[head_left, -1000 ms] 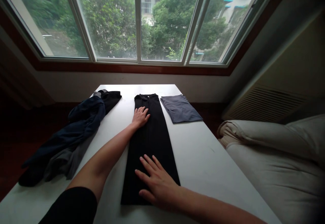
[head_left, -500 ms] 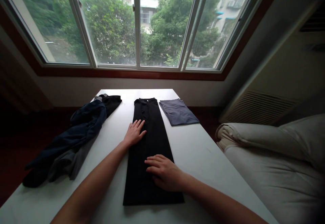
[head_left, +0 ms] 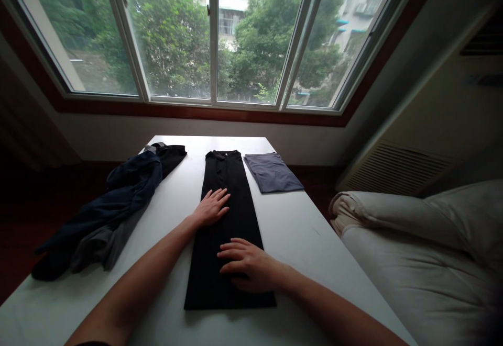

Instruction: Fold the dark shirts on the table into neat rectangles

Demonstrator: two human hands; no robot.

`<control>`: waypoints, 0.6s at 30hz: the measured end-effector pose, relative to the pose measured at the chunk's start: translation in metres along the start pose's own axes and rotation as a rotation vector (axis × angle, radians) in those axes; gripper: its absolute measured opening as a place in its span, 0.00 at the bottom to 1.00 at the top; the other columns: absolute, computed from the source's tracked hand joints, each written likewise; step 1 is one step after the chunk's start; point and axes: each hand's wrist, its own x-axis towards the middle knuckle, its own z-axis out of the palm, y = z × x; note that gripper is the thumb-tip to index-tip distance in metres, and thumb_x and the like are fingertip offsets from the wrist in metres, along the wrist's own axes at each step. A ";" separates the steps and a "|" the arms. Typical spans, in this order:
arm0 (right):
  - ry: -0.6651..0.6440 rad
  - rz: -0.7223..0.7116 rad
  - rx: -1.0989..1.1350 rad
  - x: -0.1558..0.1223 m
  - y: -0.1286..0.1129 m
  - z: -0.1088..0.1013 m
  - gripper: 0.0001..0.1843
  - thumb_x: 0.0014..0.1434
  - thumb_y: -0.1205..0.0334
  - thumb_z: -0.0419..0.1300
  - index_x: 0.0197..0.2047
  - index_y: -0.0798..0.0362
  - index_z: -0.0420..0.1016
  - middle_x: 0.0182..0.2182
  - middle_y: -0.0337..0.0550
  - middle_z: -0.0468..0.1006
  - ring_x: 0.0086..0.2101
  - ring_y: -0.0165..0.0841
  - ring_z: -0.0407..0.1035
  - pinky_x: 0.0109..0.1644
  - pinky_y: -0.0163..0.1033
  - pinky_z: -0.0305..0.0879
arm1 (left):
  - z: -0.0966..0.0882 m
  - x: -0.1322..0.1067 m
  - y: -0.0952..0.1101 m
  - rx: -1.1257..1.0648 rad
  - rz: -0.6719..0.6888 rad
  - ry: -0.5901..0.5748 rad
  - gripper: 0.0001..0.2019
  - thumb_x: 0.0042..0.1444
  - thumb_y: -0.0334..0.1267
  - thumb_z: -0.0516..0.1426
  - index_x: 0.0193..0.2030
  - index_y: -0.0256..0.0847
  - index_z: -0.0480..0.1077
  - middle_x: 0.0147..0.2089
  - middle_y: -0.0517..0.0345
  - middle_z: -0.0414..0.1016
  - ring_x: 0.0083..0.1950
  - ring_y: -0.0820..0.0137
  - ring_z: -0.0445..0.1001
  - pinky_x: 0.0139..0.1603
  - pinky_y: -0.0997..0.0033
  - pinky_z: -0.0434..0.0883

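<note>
A pair of black trousers point(head_left: 236, 194), folded lengthwise, lies flat on the white table point(head_left: 291, 252) with its waistband at the far end. My left hand point(head_left: 212, 207) rests palm down on the middle of the trousers, fingers spread. Lower down, near the hem end, my right hand point(head_left: 249, 265) lies on the black cloth with its fingers stretched out to the left. Neither hand grips anything. To the right of the waistband is a folded grey garment point(head_left: 273, 172).
A loose heap of dark blue, grey and black clothes point(head_left: 121, 189) lies along the table's left side, partly over its edge. A beige sofa point(head_left: 424, 252) stands to the right. Beyond the table's far edge is a window point(head_left: 214, 37) with a reddish-brown frame.
My left hand has slid slightly right and nearer to me over the trousers. The right hand has shifted a little left. The whole view has moved slightly.
</note>
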 end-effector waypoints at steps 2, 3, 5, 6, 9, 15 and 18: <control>-0.014 -0.003 0.007 -0.001 -0.004 0.001 0.20 0.67 0.53 0.61 0.60 0.47 0.77 0.66 0.46 0.70 0.70 0.39 0.57 0.76 0.53 0.42 | -0.002 -0.004 0.005 -0.014 0.008 -0.019 0.30 0.72 0.55 0.47 0.78 0.52 0.55 0.81 0.54 0.48 0.81 0.59 0.47 0.79 0.49 0.47; -0.013 -0.012 0.015 -0.001 -0.006 0.002 0.21 0.67 0.51 0.61 0.60 0.47 0.77 0.66 0.47 0.70 0.70 0.39 0.57 0.76 0.53 0.41 | -0.004 -0.007 0.009 -0.024 0.011 -0.017 0.31 0.72 0.56 0.47 0.78 0.52 0.54 0.81 0.54 0.47 0.81 0.59 0.47 0.79 0.49 0.46; 0.000 -0.038 0.037 0.000 -0.008 0.005 0.22 0.68 0.49 0.61 0.60 0.48 0.77 0.66 0.47 0.71 0.69 0.39 0.58 0.76 0.52 0.41 | -0.006 -0.011 0.019 -0.048 0.018 0.001 0.31 0.73 0.56 0.46 0.79 0.52 0.53 0.81 0.54 0.45 0.81 0.59 0.46 0.79 0.49 0.46; 0.011 -0.049 0.050 0.000 -0.009 0.007 0.21 0.68 0.49 0.60 0.59 0.49 0.77 0.65 0.47 0.72 0.69 0.38 0.59 0.76 0.51 0.42 | -0.006 -0.012 0.024 -0.061 0.024 0.009 0.31 0.73 0.56 0.46 0.79 0.52 0.53 0.82 0.54 0.44 0.81 0.59 0.46 0.79 0.50 0.47; 0.074 -0.078 0.093 0.001 -0.005 0.016 0.19 0.70 0.48 0.60 0.57 0.50 0.79 0.60 0.46 0.77 0.65 0.36 0.65 0.76 0.49 0.44 | -0.004 -0.015 0.039 -0.093 0.071 0.000 0.31 0.72 0.55 0.48 0.78 0.53 0.53 0.82 0.54 0.43 0.81 0.59 0.45 0.79 0.49 0.46; 0.224 -0.117 0.091 0.003 0.007 0.032 0.15 0.69 0.49 0.62 0.49 0.50 0.81 0.54 0.46 0.81 0.59 0.38 0.71 0.72 0.50 0.53 | 0.002 -0.017 0.050 -0.136 0.076 -0.037 0.31 0.73 0.56 0.49 0.77 0.49 0.56 0.81 0.49 0.46 0.81 0.54 0.44 0.78 0.43 0.47; 0.264 -0.130 0.058 0.003 0.009 0.033 0.11 0.69 0.54 0.62 0.47 0.50 0.82 0.53 0.47 0.81 0.58 0.38 0.71 0.69 0.50 0.59 | -0.001 -0.021 0.059 -0.162 0.081 -0.046 0.30 0.73 0.55 0.48 0.77 0.49 0.57 0.81 0.50 0.46 0.81 0.54 0.44 0.78 0.42 0.47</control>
